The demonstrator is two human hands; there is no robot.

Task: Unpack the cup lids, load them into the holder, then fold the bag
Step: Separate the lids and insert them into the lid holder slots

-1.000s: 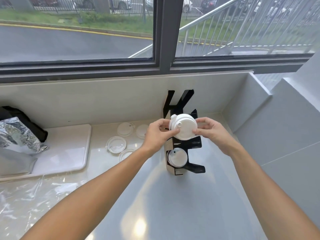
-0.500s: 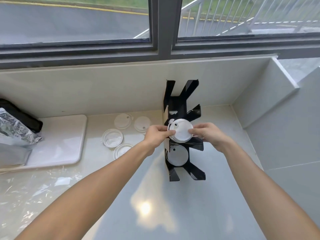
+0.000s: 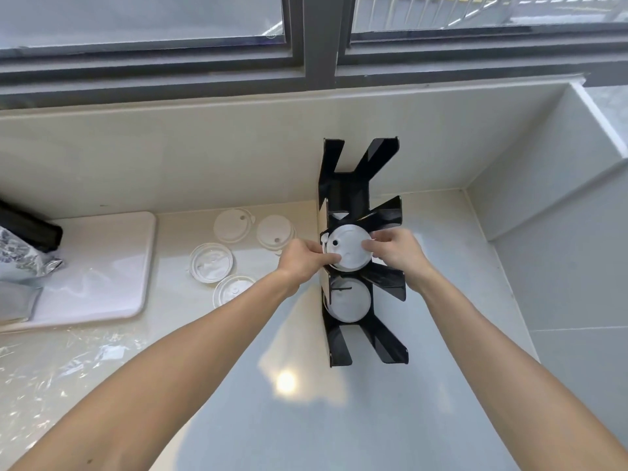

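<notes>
A black lid holder point(image 3: 350, 188) with slanted arms stands against the back wall. Both hands grip a stack of white cup lids point(image 3: 348, 248) at the holder's middle slot: my left hand point(image 3: 302, 258) on its left edge, my right hand point(image 3: 396, 249) on its right. More white lids point(image 3: 348, 302) sit in the slot below. Several loose lids point(image 3: 211, 262) lie on the counter to the left. The clear plastic bag point(image 3: 51, 375) lies crumpled at the lower left.
A white tray point(image 3: 112, 266) sits at the left, with a silver foil pouch point(image 3: 20, 256) and a black item point(image 3: 30, 227) on it. A raised ledge point(image 3: 550, 185) closes the right side. A window frame point(image 3: 316, 42) runs above the back wall.
Both hands have lowered the lid stack from above the holder into its middle slot. The camera has tilted further down.
</notes>
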